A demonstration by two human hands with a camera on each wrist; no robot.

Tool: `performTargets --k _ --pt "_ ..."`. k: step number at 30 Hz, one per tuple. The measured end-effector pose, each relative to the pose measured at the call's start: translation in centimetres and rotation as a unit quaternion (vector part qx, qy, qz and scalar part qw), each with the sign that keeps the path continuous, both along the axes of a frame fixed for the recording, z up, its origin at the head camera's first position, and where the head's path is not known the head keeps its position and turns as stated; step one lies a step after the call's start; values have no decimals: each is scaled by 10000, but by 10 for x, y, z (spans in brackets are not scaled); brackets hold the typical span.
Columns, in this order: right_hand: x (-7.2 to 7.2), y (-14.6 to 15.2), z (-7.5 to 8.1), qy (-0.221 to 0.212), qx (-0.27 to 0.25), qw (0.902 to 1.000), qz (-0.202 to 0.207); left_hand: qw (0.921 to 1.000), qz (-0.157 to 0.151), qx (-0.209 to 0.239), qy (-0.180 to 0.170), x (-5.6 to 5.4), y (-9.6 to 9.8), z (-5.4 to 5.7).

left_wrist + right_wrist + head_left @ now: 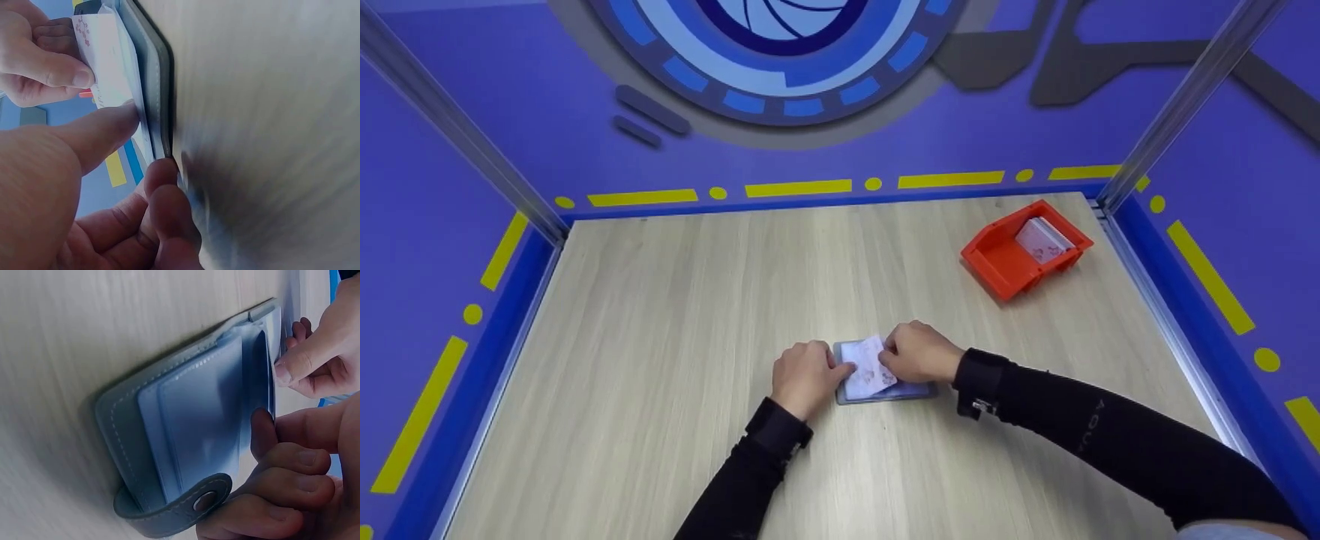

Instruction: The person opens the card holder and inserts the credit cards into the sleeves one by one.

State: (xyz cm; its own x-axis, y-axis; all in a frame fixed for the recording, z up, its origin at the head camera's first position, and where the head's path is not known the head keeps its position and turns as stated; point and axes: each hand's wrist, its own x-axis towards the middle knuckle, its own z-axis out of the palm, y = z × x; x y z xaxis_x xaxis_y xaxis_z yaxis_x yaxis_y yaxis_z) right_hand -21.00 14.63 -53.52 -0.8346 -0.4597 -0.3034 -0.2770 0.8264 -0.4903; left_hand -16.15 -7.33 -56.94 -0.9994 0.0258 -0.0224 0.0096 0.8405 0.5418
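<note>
We see a grey-blue card wallet [913, 391] lying unfastened on the wood-grain table [660, 337], its inner pages facing up. At one end of the wallet its short strap [174, 514] stands undone, a round metal snap [204, 500] showing on it, and pale stitching runs along the cover's border.

Our left hand [802, 375] is at the wallet's left edge, pinching it: the thumb presses on top, against the pages and the lower corner of a white printed card [870, 373], while the fingertips curl at the rim. Our right hand [921, 354], over the wallet's right part, pinches that card between thumb and curled fingers. The card sits tilted above the wallet's middle, reddish flower-like print on its face; we cannot tell whether any of it is inside a pocket.

Beyond the wallet and to its right stands an orange-red bin [1003, 262], a stack of similar cards [1044, 240] inside, leaning at the end farther from the wallet. Black sleeves [1110, 442] cover both our forearms on the near side of the wallet, and well beyond it rises a purple-blue wall [510, 90] with yellow dashes and dots.
</note>
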Motion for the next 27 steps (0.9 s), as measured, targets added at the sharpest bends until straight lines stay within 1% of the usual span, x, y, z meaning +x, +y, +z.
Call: performTargets --k 4,8,12,16,27 --pt "2 -2 -1 77 40 10000 -25 10000 -20 -25 18 0 1 -1" --pt "3 -3 -3 197 -65 9998 -38 9999 -34 -81 70 0 1 -1" --pt "5 -5 -7 118 -155 9997 -147 9999 -35 -93 142 1 1 -2" --pt "7 -8 -9 7 -153 9995 -260 9999 -30 -68 115 1 0 -2" --pt "8 -14 -15 9 -99 9999 -116 9999 -13 -138 88 0 0 -2"
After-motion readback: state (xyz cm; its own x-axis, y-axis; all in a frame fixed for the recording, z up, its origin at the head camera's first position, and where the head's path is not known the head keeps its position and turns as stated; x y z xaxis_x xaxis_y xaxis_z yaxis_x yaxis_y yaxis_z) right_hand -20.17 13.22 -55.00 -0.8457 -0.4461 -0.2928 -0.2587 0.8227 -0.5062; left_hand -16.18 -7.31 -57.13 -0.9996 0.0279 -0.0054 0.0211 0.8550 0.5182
